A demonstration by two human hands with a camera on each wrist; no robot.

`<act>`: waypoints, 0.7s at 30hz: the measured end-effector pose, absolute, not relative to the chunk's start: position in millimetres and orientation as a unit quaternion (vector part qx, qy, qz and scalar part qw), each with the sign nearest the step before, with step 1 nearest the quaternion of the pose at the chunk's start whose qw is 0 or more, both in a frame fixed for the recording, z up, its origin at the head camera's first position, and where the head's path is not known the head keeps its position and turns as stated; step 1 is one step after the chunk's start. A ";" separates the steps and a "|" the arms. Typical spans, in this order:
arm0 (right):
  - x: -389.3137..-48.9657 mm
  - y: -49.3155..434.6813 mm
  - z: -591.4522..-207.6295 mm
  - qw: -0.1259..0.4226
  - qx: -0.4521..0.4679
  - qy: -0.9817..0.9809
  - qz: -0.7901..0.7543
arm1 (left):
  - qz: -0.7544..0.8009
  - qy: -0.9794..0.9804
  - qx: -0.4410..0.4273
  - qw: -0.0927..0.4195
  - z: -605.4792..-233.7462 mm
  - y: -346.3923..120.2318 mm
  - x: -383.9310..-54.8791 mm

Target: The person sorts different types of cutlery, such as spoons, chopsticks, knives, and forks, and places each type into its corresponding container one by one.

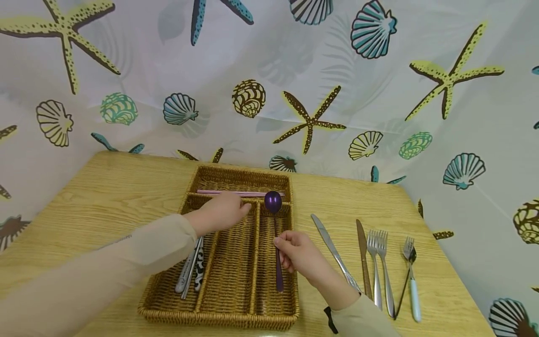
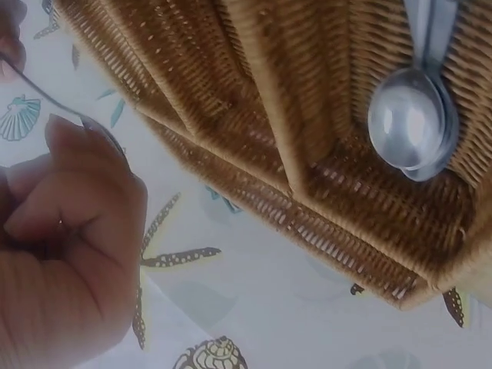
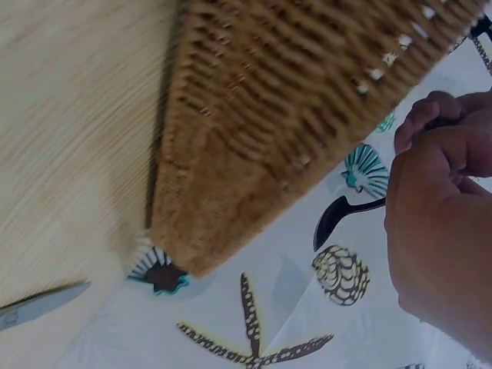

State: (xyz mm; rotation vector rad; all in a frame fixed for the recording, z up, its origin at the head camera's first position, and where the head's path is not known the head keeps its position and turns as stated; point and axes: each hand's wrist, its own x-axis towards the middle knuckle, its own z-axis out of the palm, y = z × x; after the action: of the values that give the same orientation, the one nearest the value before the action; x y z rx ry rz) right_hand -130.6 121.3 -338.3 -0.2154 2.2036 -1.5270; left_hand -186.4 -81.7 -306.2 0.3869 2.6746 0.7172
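Observation:
My right hand [image 1: 296,252] pinches the dark handle of a spoon with a purple bowl [image 1: 273,201], over the right compartment of a wicker cutlery tray [image 1: 219,323]. The spoon's bowl points away from me. Loosely curled and holding nothing, my left hand [image 1: 221,211] hovers above the tray's left and middle compartments. In the left wrist view, the spoon's bowl [image 2: 96,127] shows beside the left hand's fingers. Spoons [image 2: 406,119] with shiny silver bowls lie in the left compartment, their handles [image 1: 199,271] toward me. Pink chopsticks [image 1: 227,192] lie across the back compartment.
Right of the tray, a silver table knife [image 1: 332,245], a brownish knife [image 1: 363,252], silver forks [image 1: 377,262], a fork with a pale blue handle [image 1: 414,295] and a thin dark utensil [image 1: 404,290] lie on the wooden table [image 1: 126,187]. A sea-patterned cloth [image 1: 261,56] stands behind.

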 end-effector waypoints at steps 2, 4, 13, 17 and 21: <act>-130.1 111.8 -337.4 0.223 -0.079 0.800 -0.551 | 0.267 0.938 0.136 0.176 -308.1 -77.4 -185.4; -129.6 102.7 -336.8 0.222 -0.083 0.800 -0.551 | 0.284 0.931 0.133 0.189 -310.1 -73.9 -184.1; -129.4 80.8 -339.1 0.234 -0.101 0.791 -0.556 | 0.318 0.908 0.140 0.234 -309.7 -68.6 -179.3; -130.3 85.9 -337.8 0.225 -0.097 0.799 -0.550 | 0.305 0.913 0.140 0.234 -309.4 -76.2 -181.0; -132.0 100.8 -336.5 0.207 -0.075 0.813 -0.539 | 0.300 0.916 0.132 0.230 -314.2 -90.2 -184.5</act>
State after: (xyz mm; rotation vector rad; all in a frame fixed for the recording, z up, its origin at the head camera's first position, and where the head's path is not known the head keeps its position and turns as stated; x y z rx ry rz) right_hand -132.0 100.8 -336.5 -0.2101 2.2648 -1.5002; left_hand -184.5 -90.2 -314.2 0.3643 2.5200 0.8254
